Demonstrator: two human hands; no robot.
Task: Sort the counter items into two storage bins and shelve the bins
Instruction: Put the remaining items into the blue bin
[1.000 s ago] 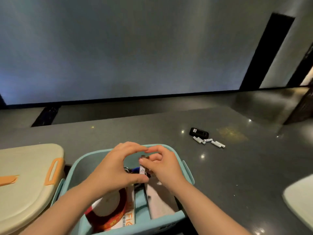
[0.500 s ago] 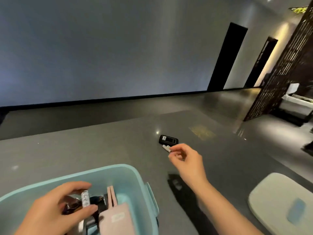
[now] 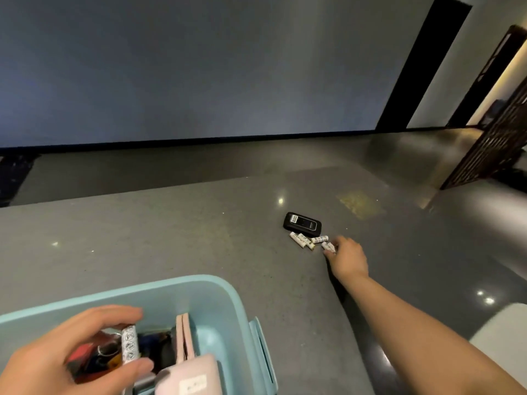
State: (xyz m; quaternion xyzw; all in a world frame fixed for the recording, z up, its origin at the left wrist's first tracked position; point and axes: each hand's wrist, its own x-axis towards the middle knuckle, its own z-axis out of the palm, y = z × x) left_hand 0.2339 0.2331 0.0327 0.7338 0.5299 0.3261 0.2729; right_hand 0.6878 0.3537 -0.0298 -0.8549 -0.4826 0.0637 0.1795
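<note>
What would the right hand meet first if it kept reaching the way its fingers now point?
The right hand points up-left across the counter. Its fingertips already touch the nearest white battery; next come the other loose batteries, then probably the black device, though depth is unclear.

teal bin (image 3: 216, 292) cut off below, battery labels (image 3: 302, 240) too small, bin contents blurred
</note>
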